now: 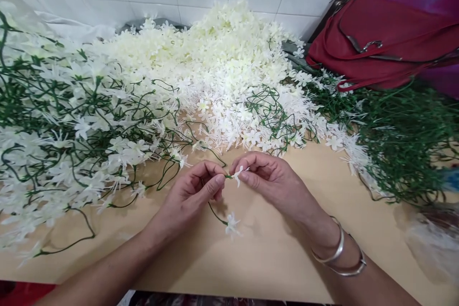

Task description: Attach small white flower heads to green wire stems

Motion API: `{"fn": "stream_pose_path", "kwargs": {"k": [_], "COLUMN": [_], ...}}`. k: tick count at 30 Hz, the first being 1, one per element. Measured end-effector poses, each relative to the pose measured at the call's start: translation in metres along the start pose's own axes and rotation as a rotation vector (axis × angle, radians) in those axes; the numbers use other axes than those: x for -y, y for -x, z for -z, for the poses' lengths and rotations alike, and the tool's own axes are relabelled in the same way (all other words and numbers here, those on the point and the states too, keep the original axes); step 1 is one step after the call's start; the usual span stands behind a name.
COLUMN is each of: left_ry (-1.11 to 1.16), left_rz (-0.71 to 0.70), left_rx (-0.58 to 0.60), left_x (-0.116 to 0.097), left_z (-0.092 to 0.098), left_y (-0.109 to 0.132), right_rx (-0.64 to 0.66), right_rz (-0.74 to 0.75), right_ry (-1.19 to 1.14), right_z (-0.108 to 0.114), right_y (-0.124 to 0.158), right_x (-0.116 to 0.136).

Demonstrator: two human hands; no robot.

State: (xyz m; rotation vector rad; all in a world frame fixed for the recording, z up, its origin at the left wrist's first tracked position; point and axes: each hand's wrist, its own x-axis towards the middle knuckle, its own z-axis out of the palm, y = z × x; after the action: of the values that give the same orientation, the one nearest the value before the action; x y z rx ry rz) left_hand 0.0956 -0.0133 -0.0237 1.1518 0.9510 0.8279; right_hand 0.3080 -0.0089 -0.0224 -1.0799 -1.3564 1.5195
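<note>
Slouching near the far-right corner of the tabletop (272, 263), a red bag (387, 38) hides its contents, while the left hand (199, 186) pinches a green stem (229, 177), the right hand (267, 177) its white, slim-petalled flower (238, 177).

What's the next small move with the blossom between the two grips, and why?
I'd probably press the white blossom lightly toward the left grip, with the green stem pinched there: the right grip is at the blossom's other side, and the stem meets the blossom, but how firmly I can't tell.
</note>
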Motion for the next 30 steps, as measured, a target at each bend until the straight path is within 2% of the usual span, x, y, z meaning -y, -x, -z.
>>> {"fn": "stream_pose_path", "kwargs": {"k": [4,11,16,23,30], "left_ry": [0.024,0.075,0.026,-0.014,0.007], "left_rz": [-0.021,-0.031,-0.016,-0.054,-0.037], "left_rx": [0.011,-0.036,-0.053,-0.123,-0.097], "left_x": [0.002,0.009,0.012,0.016,0.014], "left_z": [-0.001,-0.004,-0.004,-0.007,-0.006], "left_y": [0.0,0.002,0.003,0.006,0.005], "right_rx": [-0.002,-0.126,-0.086,-0.127,-0.075], "right_rz": [-0.015,0.02,-0.003,0.022,-0.049], "right_ry": [-0.013,0.026,0.033,0.018,0.013], "right_z": [-0.002,-0.01,-0.012,-0.022,-0.019], "right_y": [-0.003,-0.002,-0.001,0.002,0.002], "right_x": [-0.006,-0.006,-0.008,-0.012,-0.01]}}
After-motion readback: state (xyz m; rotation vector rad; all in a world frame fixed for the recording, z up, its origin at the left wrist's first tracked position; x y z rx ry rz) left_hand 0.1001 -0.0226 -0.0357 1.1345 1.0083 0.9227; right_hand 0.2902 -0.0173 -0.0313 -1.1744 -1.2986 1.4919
